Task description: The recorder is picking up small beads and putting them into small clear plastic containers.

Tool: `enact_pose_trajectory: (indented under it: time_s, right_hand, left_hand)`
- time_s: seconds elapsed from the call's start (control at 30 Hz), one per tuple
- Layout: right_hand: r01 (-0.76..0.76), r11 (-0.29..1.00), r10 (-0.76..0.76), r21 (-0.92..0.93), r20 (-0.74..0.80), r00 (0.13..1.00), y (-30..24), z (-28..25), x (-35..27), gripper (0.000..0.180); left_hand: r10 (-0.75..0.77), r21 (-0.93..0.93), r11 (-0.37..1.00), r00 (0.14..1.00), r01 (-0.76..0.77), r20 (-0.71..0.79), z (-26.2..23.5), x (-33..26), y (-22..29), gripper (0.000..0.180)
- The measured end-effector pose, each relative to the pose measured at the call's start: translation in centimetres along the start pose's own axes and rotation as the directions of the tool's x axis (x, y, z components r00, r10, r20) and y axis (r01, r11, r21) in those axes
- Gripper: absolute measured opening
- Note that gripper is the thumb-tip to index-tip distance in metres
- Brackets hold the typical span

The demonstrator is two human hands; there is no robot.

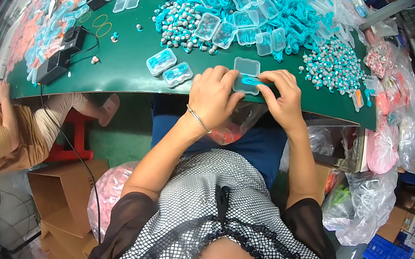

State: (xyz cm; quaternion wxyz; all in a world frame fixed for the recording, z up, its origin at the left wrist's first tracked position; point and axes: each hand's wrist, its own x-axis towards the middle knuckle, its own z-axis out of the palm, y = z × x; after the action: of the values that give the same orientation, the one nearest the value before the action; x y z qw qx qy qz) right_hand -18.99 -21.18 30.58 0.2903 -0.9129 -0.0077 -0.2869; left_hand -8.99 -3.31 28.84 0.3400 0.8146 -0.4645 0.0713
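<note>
Pinching a teal cord [252,81] between thumb and fingers of the right hand [284,98], over the base of an open clear case [247,67]. Curling the left hand [213,92] at the case's left side; cannot tell whether gripping it. Working near the front of the desk [126,66], with cord and case between both hands, two filled cases [178,75] farther left.

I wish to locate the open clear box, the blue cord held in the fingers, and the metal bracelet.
Open clear box [247,66], head view: on its far half.
Blue cord [251,81], head view: middle of the looped bundle.
Metal bracelet [198,119], head view: middle of its visible band.
</note>
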Motion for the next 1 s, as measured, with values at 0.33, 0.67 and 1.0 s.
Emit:
enact_pose_trajectory:
  time_s: [0.33,0.67,1.0]
  right_hand:
    - [-0.042,0.996,0.039,0.072,0.044,0.998,0.8,2.2,0.6,0.009]
    - [0.064,0.996,-0.067,-0.064,-0.044,0.997,0.2,0.6,0.6,0.014]
    - [-0.226,0.888,0.119,-0.400,-0.274,0.954,6.1,-4.4,-1.6,0.011]
  left_hand:
    - [-0.018,-0.105,0.994,1.000,0.017,-0.001,0.4,0.2,-0.8,0.043]
    - [0.019,-0.157,0.987,0.993,-0.038,-0.117,-1.2,1.4,-1.7,0.035]
    - [-0.058,0.399,0.912,0.992,0.099,-0.116,-0.6,4.4,-4.4,0.008]
